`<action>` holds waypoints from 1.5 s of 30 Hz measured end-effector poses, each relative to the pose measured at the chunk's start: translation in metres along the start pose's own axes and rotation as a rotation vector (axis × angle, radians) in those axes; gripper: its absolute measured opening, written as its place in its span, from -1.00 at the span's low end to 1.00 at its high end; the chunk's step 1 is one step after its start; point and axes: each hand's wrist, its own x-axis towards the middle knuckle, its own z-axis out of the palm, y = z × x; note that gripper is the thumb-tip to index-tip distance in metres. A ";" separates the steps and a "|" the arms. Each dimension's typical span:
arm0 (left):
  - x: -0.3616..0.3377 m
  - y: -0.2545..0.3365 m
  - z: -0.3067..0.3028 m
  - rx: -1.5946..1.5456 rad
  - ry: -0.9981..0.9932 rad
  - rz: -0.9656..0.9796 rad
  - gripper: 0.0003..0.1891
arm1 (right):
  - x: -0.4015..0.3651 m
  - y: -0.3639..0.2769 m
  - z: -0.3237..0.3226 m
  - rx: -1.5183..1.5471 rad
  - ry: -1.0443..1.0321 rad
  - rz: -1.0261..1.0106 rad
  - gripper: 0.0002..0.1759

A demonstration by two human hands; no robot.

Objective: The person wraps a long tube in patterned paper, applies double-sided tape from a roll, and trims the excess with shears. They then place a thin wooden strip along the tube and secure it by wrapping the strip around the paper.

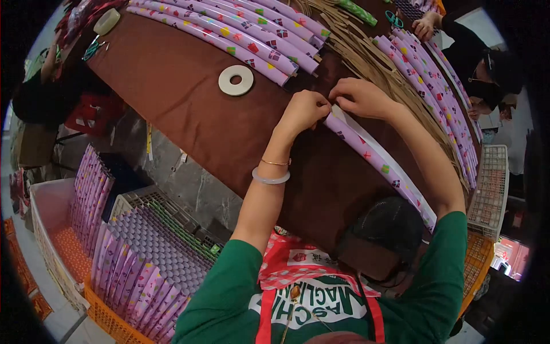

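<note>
Purple tube (372,157): lay on the brown counter (189,103), right of the white ring (235,80), its far end between both hands.
Left hand (306,109): fingers pinched the tube's end, right of the ring.
Right hand (361,97): pinched the same end, farther right of the ring, touching the left hand.

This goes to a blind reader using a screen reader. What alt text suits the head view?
The left hand and right hand pinch the end of a purple patterned tube lying on a brown table. Beyond lie similar tubes and a white tape ring.
</note>
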 end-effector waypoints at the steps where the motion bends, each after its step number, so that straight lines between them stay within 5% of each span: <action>1: 0.001 -0.001 0.000 0.011 -0.004 0.001 -0.80 | 0.000 -0.001 0.000 0.027 0.016 0.025 -0.79; 29: 0.000 0.005 0.003 0.064 0.012 -0.057 -0.78 | -0.006 0.009 0.019 0.235 0.059 0.306 -0.67; 45: -0.001 0.007 0.003 0.024 -0.014 -0.071 -0.78 | -0.008 0.008 0.023 0.267 0.107 0.236 -0.72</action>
